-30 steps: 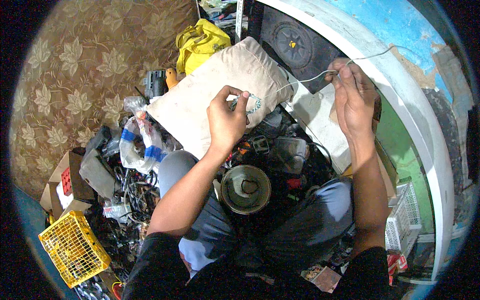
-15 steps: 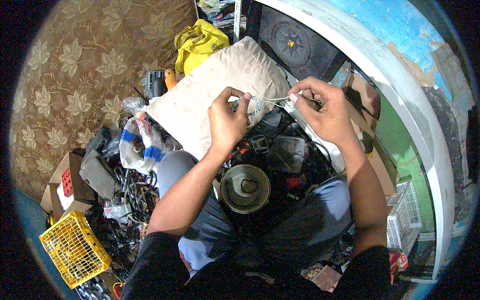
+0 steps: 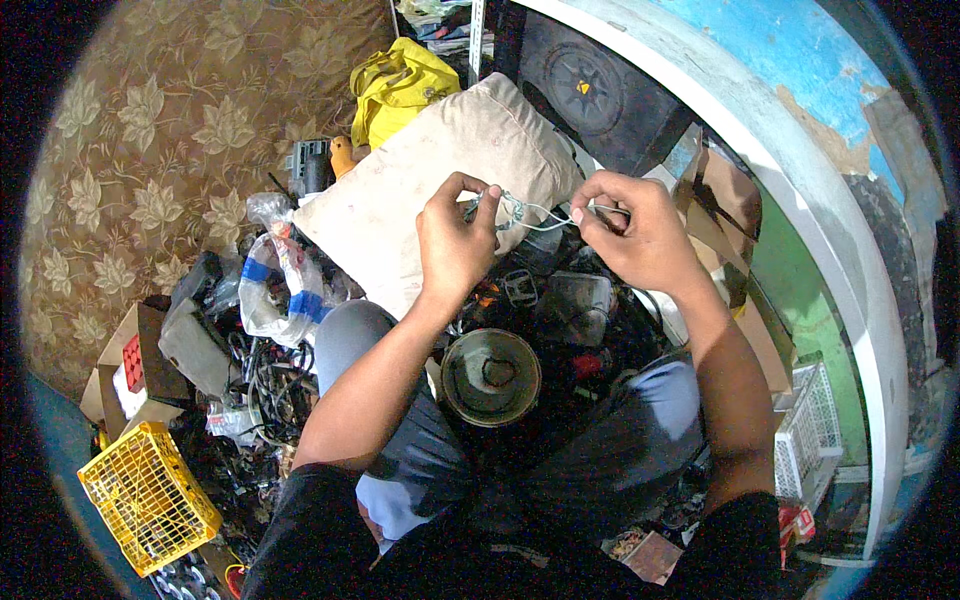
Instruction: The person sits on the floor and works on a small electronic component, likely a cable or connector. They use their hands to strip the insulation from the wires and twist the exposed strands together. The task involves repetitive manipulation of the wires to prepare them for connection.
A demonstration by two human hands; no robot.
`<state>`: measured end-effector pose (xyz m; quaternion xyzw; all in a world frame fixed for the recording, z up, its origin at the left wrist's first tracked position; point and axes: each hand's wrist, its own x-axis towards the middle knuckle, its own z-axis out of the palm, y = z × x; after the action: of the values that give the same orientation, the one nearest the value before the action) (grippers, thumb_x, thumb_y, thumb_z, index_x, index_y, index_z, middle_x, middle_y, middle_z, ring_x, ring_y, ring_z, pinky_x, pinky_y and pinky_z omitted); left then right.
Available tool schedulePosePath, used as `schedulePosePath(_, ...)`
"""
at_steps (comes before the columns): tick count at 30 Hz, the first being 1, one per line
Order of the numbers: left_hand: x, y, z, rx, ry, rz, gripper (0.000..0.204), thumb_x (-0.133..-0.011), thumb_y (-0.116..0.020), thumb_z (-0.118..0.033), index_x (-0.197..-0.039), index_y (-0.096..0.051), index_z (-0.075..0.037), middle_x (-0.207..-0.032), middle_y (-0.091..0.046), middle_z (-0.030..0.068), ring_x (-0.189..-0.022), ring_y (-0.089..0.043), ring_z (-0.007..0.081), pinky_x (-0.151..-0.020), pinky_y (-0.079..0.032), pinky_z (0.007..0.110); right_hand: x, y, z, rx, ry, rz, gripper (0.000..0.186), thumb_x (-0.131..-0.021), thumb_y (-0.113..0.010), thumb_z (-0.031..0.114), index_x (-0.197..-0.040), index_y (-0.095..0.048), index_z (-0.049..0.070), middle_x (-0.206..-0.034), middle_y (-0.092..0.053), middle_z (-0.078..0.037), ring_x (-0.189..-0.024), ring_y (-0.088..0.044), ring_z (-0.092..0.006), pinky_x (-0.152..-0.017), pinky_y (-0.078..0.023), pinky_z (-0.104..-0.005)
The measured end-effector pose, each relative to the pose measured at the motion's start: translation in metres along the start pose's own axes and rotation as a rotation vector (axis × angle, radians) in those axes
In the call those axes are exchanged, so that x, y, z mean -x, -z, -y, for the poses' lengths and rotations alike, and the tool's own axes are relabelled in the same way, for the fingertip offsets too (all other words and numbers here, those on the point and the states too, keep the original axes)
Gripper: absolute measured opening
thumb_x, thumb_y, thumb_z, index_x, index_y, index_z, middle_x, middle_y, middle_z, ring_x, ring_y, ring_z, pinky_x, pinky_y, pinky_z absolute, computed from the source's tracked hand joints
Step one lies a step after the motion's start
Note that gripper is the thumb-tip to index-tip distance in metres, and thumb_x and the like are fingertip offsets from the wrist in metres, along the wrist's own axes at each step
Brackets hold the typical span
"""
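Observation:
My left hand is closed in a pinch on a small ring wrapped with pale greenish strand, held over the near right part of a cream pillow. Part of the ring is hidden behind the thumb and fingers. From it a thin pale cord or wire loops across to my right hand. The right thumb and forefinger are pressed together on that strand, with the other fingers curled. Whether it is cord or wire I cannot tell. Below the hands, between my legs, stands a round metal pot.
The cream pillow lies ahead, with a yellow cloth bag behind it. A black speaker stands at the far right. Tangled cables and plastic bags crowd the left, near a yellow basket. A white basket is at right.
My right hand has shifted slightly left and down, closer to the ring. The strand that stretched fairly straight with a loose end now hangs in a loop. My left hand stays put.

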<state>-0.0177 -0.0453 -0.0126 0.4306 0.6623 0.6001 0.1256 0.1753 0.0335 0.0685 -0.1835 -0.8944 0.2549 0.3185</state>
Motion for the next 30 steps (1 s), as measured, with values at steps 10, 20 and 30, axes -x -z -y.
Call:
schedulePosePath(10, 0.012, -0.005, -0.011, -0.017, -0.160, 0.132, 0.013, -0.095, -0.069, -0.012, -0.097, -0.062, -0.002, -0.060, -0.064, 0.0072, -0.055, -0.057, 0.0081, -0.049, -0.042, 0.028, -0.003, -0.036, -0.010, 0.112, 0.027, -0.040, 0.016, -0.085, -0.069, 0.010, -0.086, -0.056, 0.001, -0.080, -0.064, -0.018, -0.076, -0.065, -0.0399, -0.069, -0.050, -0.0477)
schedulePosePath(20, 0.010, -0.010, -0.004, 0.236, -0.171, 0.178, 0.010, -0.093, -0.069, -0.011, -0.091, -0.063, -0.003, -0.062, -0.067, 0.0096, -0.052, -0.056, 0.0087, -0.049, -0.042, 0.030, 0.004, -0.055, -0.031, -0.370, -0.315, 0.022, 0.019, -0.097, -0.064, 0.019, -0.094, -0.051, 0.005, -0.078, -0.057, -0.006, -0.071, -0.057, -0.0149, -0.064, -0.046, -0.0341)
schedulePosePath(30, 0.008, -0.008, -0.006, 0.242, -0.163, 0.191, 0.008, -0.093, -0.068, -0.009, -0.092, -0.063, -0.003, -0.063, -0.066, 0.0113, -0.058, -0.063, 0.0105, -0.053, -0.045, 0.030, 0.005, -0.057, -0.018, -1.062, -0.590, -0.008, 0.015, -0.093, -0.066, 0.009, -0.107, -0.061, 0.011, -0.098, -0.064, -0.003, -0.085, -0.060, -0.0105, -0.064, -0.047, -0.0237)
